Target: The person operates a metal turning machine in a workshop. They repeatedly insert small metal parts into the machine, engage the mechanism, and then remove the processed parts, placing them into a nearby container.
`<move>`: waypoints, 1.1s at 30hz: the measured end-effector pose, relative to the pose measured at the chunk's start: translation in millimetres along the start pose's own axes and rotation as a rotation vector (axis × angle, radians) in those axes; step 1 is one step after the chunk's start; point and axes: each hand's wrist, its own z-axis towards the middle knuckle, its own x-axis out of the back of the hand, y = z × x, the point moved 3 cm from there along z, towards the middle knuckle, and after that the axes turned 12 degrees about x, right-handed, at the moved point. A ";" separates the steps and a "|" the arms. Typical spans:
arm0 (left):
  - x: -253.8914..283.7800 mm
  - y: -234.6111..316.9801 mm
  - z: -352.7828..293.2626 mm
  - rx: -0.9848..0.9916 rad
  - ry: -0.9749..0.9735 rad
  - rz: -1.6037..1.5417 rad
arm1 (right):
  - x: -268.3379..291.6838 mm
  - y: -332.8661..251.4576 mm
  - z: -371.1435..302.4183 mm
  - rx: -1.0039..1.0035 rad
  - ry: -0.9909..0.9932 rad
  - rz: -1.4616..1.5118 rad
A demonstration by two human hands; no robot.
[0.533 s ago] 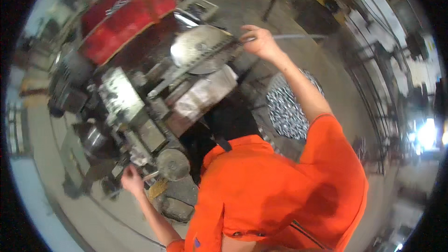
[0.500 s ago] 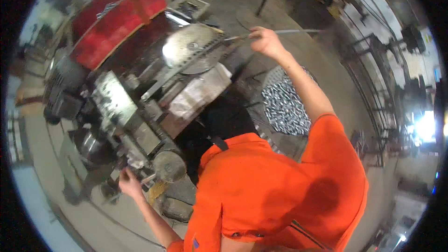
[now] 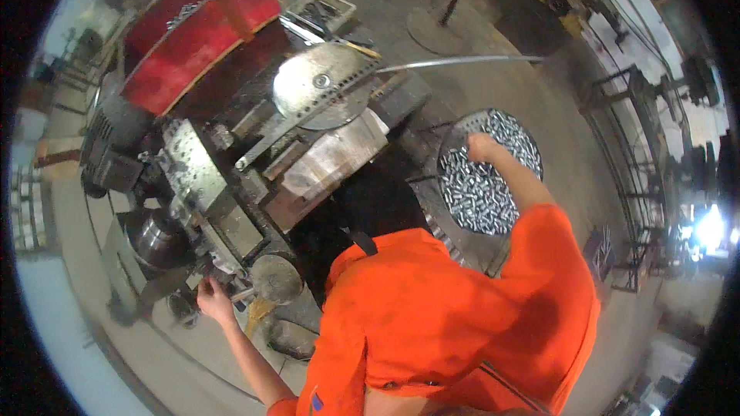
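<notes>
My right hand (image 3: 483,148) is at a round tray (image 3: 543,177) heaped with small shiny metal cylinders (image 3: 479,196). Its fingers are curled down among the pieces, and whatever they grip is hidden. My left hand (image 3: 214,300) is by the lower end of a metal machine (image 3: 202,166), with thumb and fingers pinched together. What lies between those fingertips is too small to make out. Beside that hand a short pale rod (image 3: 243,293) leads to a round metal end piece (image 3: 277,279). A long bar lever (image 3: 462,60) reaches out from the machine's perforated arm and half-round plate (image 3: 304,81).
A red bin (image 3: 193,50) with some metal pieces stands at the far left. Behind the plate sits a small tray of tools (image 3: 324,11). A brush with yellowish bristles (image 3: 258,314) is near my left forearm. Metal racks (image 3: 628,108) line the right side.
My right hand has left the long lever and come down nearer to me, into the round tray of metal cylinders. My left hand has stayed almost in place.
</notes>
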 end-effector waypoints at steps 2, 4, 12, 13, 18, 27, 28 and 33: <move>4.9 18.8 -7.1 -0.018 0.031 0.046 | 1.7 0.0 -0.8 -0.007 -0.023 -0.008; 6.1 11.9 -8.6 -0.030 0.080 0.045 | -1.1 -3.2 -1.9 0.016 0.006 -0.086; 6.9 18.7 -12.3 -0.022 0.167 0.080 | -6.9 4.3 7.8 -0.152 -0.011 0.012; 6.0 19.2 -11.9 -0.003 0.145 0.082 | -14.8 11.4 15.8 -0.189 -0.035 0.042; 6.7 18.1 -13.4 -0.003 0.071 0.076 | -30.5 32.6 30.9 -0.273 0.139 0.033; 45.5 132.1 -39.6 -0.264 -0.108 -0.353 | 140.5 -165.8 -28.3 0.747 0.779 0.697; 42.0 155.3 -49.3 -0.347 -0.143 -0.279 | 175.9 -233.5 -53.4 0.856 0.758 0.597; 14.9 218.7 -80.7 -0.448 -0.463 -0.240 | 217.0 -401.6 -77.4 1.406 0.708 0.460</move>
